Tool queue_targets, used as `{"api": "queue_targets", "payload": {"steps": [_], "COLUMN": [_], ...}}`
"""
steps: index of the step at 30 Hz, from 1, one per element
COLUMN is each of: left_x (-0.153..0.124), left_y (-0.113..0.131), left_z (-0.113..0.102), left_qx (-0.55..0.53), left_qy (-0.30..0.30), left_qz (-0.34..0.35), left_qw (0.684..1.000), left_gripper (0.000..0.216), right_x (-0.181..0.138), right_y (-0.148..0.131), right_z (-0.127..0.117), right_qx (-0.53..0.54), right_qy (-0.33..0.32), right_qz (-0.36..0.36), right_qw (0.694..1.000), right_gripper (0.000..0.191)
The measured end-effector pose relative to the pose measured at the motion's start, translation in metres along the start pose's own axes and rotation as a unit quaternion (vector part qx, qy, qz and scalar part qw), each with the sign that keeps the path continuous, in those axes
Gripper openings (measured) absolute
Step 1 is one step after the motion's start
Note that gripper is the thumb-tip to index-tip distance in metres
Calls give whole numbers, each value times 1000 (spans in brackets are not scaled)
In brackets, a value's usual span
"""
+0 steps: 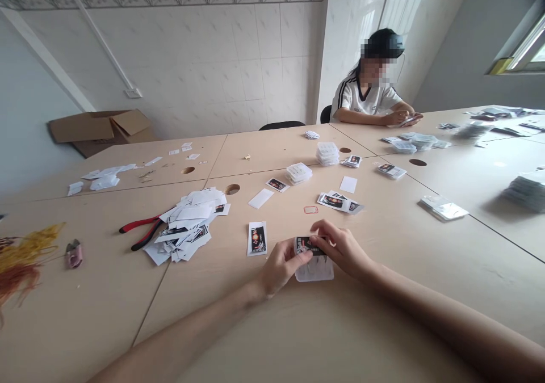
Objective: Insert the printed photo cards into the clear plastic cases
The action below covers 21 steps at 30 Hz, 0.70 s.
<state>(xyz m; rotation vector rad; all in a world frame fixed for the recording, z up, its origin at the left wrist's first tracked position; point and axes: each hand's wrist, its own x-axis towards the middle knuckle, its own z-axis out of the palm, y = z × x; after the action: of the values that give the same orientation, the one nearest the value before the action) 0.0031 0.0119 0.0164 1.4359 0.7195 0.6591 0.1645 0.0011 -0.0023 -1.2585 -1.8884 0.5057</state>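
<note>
My left hand (pixel 281 266) and my right hand (pixel 340 247) are both closed on a small dark printed card (pixel 307 244), held just above the table near its front middle. A clear plastic case (pixel 315 269) lies on the table right under the card. A similar printed card on a white backing (pixel 257 239) lies just left of my hands. A small red ring-shaped piece (pixel 310 209) lies a little beyond them.
A heap of white papers and cards (pixel 185 227) lies to the left, with red-handled pliers (pixel 142 231) beside it. Yellow and orange threads (pixel 23 258) lie at the far left. Stacks of clear cases (pixel 298 173) and loose cards (pixel 338 202) sit further back. Another person (pixel 370 93) sits across the table.
</note>
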Motion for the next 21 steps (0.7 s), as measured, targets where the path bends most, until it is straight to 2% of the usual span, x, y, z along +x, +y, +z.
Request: {"api": "queue_targets", "payload": {"steps": [3, 7, 10, 21], "left_x": [0, 1, 0, -5], "left_y": [-2, -5, -5, -6], "left_z": [0, 1, 2, 1], "left_qx": [-4, -5, -2, -16], "left_qy": [13, 52, 103, 235], "left_qz": [-8, 21, 14, 14], "left_qw": [1000, 998, 995, 972], "left_gripper": [28, 35, 38, 36], "right_x": [1, 1, 1, 3], "right_y": [-1, -2, -4, -4], "right_z": [0, -1, -1, -6], "right_qx": [8, 26, 49, 216], "right_qy": [-24, -19, -32, -118], "right_qz": [25, -26, -41, 13], "right_qw": [999, 999, 997, 969], "right_gripper": [24, 20, 23, 30]}}
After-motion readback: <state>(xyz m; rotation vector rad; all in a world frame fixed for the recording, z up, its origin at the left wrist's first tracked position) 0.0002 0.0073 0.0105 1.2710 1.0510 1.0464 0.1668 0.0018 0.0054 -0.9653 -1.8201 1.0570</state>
